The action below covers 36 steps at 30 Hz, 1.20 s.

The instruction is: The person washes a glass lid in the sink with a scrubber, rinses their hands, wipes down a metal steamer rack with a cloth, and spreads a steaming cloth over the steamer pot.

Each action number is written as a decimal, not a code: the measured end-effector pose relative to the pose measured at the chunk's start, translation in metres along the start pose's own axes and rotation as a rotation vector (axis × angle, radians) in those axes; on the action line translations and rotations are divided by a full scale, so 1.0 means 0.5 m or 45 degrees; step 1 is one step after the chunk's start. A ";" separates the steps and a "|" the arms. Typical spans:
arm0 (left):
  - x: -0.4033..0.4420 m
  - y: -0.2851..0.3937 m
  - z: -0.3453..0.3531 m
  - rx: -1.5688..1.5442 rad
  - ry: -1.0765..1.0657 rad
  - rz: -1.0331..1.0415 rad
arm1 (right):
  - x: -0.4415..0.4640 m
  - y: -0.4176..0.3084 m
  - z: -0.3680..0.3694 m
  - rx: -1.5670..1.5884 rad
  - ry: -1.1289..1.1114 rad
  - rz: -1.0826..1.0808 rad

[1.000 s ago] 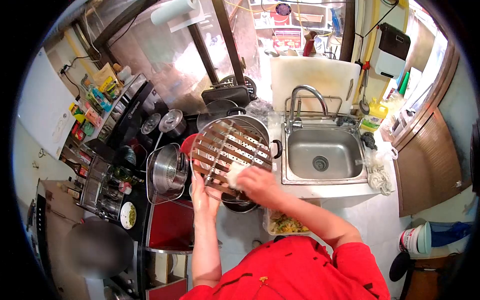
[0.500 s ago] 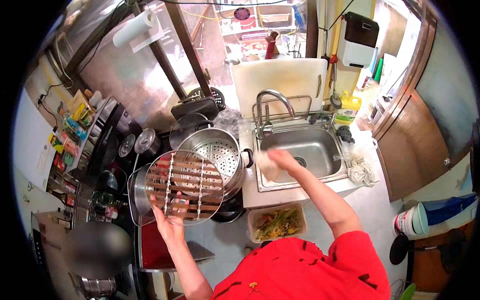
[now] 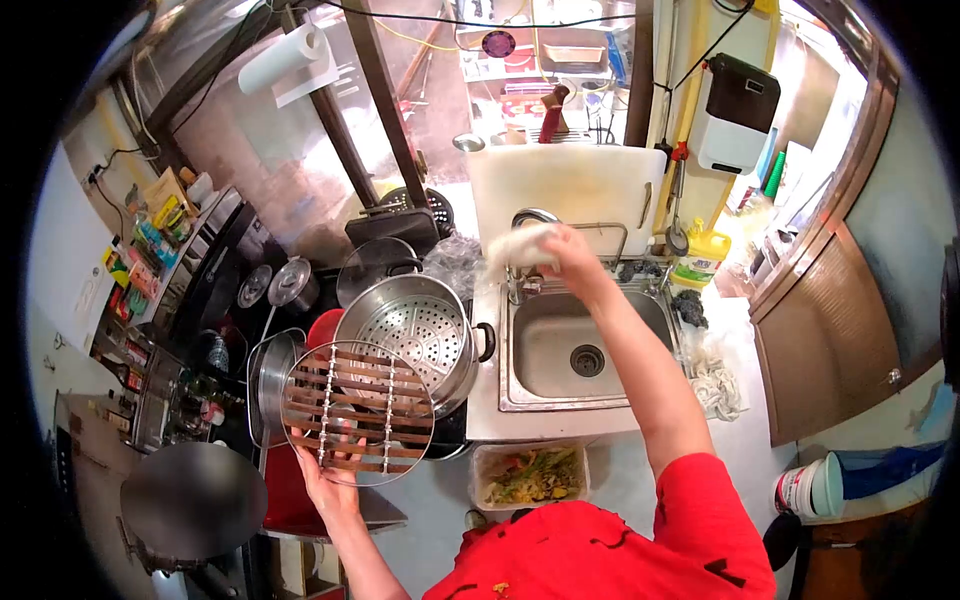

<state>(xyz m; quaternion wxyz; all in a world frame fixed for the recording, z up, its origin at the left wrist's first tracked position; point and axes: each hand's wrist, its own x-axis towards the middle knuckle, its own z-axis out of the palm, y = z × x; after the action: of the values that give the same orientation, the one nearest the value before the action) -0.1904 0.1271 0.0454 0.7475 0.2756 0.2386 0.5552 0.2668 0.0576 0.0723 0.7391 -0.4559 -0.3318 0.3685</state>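
Observation:
My left hand (image 3: 330, 485) grips the lower edge of a round rack (image 3: 358, 393) with brown slats and a thin rim. Fingers show between and behind the slats. The rack is held over the front of a steel steamer pot (image 3: 405, 335) with a perforated bottom. My right hand (image 3: 575, 262) is closed on a whitish cloth (image 3: 518, 248), raised in front of the curved faucet (image 3: 535, 215). The cloth partly covers the faucet. Below that hand lies the steel sink (image 3: 530, 375), its drain in view.
A glass lid (image 3: 365, 270) leans behind the pot. A white cutting board (image 3: 560, 185) stands behind the faucet. On the floor, a plastic tub (image 3: 480, 485) holds vegetable scraps. A yellow bottle (image 3: 703, 255) and crumpled cloths (image 3: 712, 390) sit right of the sink.
My right hand has lifted the cloth from the sink's left edge up to the faucet. My left hand still holds the rack over the pot's front. The view has shifted slightly.

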 end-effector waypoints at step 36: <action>-0.139 0.149 -0.206 0.309 0.279 0.380 | -0.206 0.226 -0.174 -0.282 0.651 -0.110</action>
<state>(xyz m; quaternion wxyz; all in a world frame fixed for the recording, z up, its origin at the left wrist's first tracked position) -0.3294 0.0928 0.0235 0.5879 0.3338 0.3401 0.6537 0.2589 -0.0316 -0.0788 0.7594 -0.5976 -0.1919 0.1713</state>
